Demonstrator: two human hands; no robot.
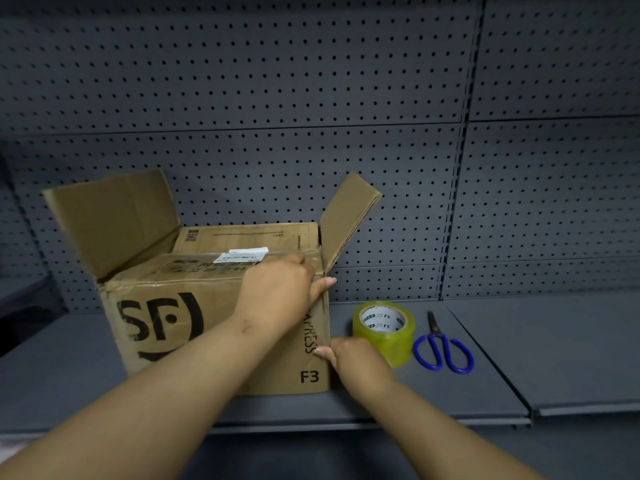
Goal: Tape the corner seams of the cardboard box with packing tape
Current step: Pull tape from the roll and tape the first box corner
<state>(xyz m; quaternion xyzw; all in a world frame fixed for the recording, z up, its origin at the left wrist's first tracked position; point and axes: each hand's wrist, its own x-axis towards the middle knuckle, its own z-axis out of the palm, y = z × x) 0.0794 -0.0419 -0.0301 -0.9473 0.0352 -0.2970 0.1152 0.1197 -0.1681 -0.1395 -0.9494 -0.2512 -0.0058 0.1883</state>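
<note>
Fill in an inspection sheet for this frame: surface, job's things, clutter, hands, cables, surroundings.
Surface: grey metal shelf, carrying everything.
Job's things: cardboard box, both end flaps standing up; tape roll just right of the box; blue-handled scissors right of the roll, blades closed.
Clutter: nothing seen.
Hands: left hand presses over the box's top front right corner; right hand lower on the same corner seam, thumb on the front face, fingers hidden.
Cables: nothing seen.
Surroundings: grey pegboard wall behind the shelf.

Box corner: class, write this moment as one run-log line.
step: taping front-right corner seam | left hand: presses box top corner | right hand: on seam lower down | tape roll, scissors: idle beside box
</note>
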